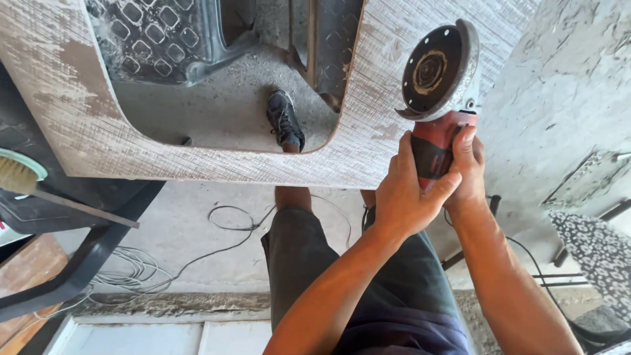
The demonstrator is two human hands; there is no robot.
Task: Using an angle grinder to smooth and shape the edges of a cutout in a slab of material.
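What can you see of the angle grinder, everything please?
The angle grinder has a red and black body, a grey metal head with a curved guard, and a dark round disc with a yellowish centre and small holes near its rim, facing the camera. Dust coats the head. It is held over the edge of the scratched, whitish panel with its large cutout. The left hand wraps the body from the left; the right hand grips it from the right.

Red-and-black grinder (434, 148) with grey guard, pale scratched grey panel (197, 161), black shoe (284, 119), dark grey shorts (368, 289)
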